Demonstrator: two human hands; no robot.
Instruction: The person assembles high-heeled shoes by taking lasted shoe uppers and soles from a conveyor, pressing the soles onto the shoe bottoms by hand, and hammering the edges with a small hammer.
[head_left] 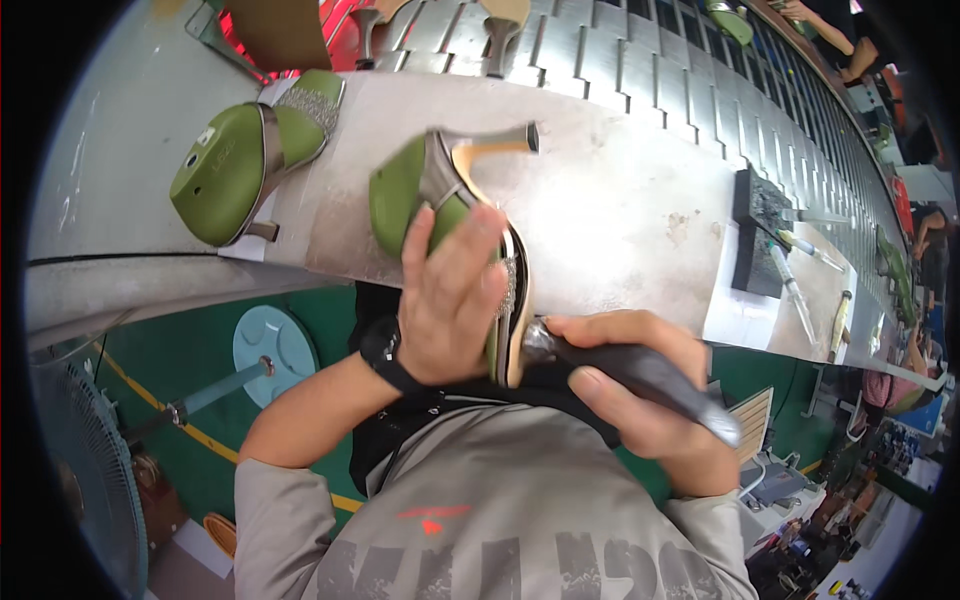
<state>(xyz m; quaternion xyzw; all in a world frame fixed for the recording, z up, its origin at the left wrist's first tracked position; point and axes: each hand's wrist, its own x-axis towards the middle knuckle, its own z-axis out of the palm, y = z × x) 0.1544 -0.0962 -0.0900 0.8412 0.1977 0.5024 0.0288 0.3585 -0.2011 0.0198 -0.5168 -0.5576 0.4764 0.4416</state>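
Observation:
A high-heeled shoe (455, 190) on a green last lies on its side at the bench's near edge, its heel pointing right and its toe end toward my body. My left hand (445, 310) grips the shoe, fingers laid across the upper and a glittering strap. In my right hand (645, 435) is a dark, rounded hand tool (635, 370) with silvery ends. The tool's left end is at the sole edge near the toe; whether it touches is blurred. Left of them rests another green-lasted shoe (225, 180) with a glitter band.
The pale bench (620, 200) stretches in front of me. A dark block (765, 235), brushes (795, 295) and white paper (735, 300) occupy its right side. Beyond runs a metal slat conveyor (640, 60) carrying shoes. A blue round stool (270, 345) and a fan (95, 480) stand at left.

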